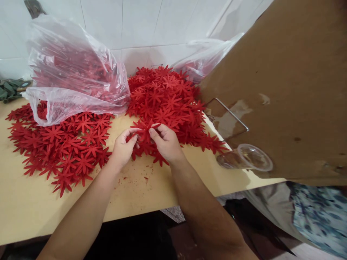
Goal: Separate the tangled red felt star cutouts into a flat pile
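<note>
While both forearms (86, 202) cross the near edge of the worktop (130, 202), red crumbs (146, 178) lie just this side of the hands. L hand (124, 146) & R hand (166, 142) meet approx. mid-view, fingers narrow, pinching one red flower (145, 131) btwn them; L fingertips partly hidden, so poss. a 2nd piece there, can't tell. Clear cup (255, 157) to R, by brown cardboard (292, 90). Left pile (67, 148) of similar flowers beyond L forearm; right pile (165, 97) directly behind hands. Plastic bag (78, 72) w/ more flowers behind left pile; tiled wall (141, 21) at back.
</note>
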Demonstrator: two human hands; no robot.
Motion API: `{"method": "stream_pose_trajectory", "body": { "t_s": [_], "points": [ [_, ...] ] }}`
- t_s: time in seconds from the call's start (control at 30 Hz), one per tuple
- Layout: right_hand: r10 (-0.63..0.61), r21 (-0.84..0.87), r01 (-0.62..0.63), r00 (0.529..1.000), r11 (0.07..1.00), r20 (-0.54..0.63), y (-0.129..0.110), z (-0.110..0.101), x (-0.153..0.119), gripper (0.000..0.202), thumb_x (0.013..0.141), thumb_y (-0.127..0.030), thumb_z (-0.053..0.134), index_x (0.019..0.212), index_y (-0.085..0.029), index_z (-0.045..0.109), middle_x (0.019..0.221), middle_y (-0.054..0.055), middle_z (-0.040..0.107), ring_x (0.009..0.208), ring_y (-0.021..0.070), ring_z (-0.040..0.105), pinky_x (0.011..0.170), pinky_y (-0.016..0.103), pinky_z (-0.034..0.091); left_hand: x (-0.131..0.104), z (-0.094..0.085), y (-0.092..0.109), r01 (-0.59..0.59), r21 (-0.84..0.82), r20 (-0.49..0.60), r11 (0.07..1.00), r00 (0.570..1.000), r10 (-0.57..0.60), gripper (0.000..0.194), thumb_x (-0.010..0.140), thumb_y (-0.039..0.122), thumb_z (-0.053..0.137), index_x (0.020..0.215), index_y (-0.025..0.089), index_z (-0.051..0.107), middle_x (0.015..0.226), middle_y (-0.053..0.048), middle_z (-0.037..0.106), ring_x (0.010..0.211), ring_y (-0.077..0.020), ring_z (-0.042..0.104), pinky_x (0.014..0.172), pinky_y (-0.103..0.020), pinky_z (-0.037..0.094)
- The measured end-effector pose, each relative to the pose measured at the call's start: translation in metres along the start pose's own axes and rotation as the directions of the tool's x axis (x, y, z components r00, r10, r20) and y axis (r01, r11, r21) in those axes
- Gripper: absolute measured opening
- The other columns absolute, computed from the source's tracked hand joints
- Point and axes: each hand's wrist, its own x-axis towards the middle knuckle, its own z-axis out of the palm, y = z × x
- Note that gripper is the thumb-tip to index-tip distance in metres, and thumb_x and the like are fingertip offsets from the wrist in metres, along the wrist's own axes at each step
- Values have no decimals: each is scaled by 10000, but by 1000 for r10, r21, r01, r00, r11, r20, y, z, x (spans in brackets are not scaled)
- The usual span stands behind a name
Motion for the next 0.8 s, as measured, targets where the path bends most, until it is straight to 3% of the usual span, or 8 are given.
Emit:
{"method": "stream_pose_trajectory", "body": {
  "t_s": [0.1, 0.17, 0.3, 0.47, 0.7, 0.8],
  "points": [
    [26, 57, -28, 999, 998, 38, 2, 2, 0, 295, 649, -433, 647, 787, -196, 539, 710, -5, 586, 614, 103, 518, 597, 258, 437, 0, 1, 0, 2, -18, -25, 1000, 1000, -2, 126, 716, 282, 598, 750, 163, 570, 571, 51, 517, 480, -39, 432, 521, -186, 375],
    [32, 72, -33, 999, 997, 18, 3, 2, 1, 287, 638, -403, 659, 802, -196, 548, 737, 2, 600, 630, 106, 528, 613, 264, 444, -1, 2, -1, -30, -22, -26, 999, 999, 30, 152, 662, 272, 652, 731, 160, 574, 615, 39, 555, 551, -52, 476, 589, -195, 406],
    [43, 78, -42, 999, 996, -13, 2, 0, 1, 283, 624, -383, 672, 795, -187, 560, 674, -8, 583, 580, 98, 502, 579, 259, 429, -1, 5, -5, -63, 0, -40, 998, 997, 63, 145, 630, 229, 663, 713, 144, 579, 719, 14, 614, 671, -72, 532, 732, -231, 427],
    [19, -10, -19, 999, 1000, -26, 2, -2, 1, 301, 641, -450, 651, 710, -175, 551, 615, -11, 546, 533, 88, 442, 518, 246, 368, -1, 5, -6, -70, 29, -21, 997, 997, 71, 102, 672, 240, 611, 684, 148, 568, 679, 27, 593, 649, -66, 517, 705, -215, 416],
    [-50, -165, 43, 998, 985, -37, -4, -1, -2, 412, 722, -521, 553, 539, -190, 389, 494, -55, 349, 477, 66, 304, 472, 233, 274, -3, 6, -7, -97, 79, 27, 992, 995, 95, 159, 695, 308, 607, 682, 155, 565, 632, 39, 531, 597, -57, 449, 633, -194, 386],
    [-67, -167, 57, 996, 984, -53, -7, 0, -2, 445, 717, -550, 543, 534, -191, 355, 507, -56, 315, 487, 65, 287, 462, 226, 257, -4, 6, -4, -107, 51, -12, 993, 994, 108, 197, 689, 329, 622, 781, 163, 571, 715, 20, 566, 652, -67, 490, 677, -204, 406]
  ]
}}
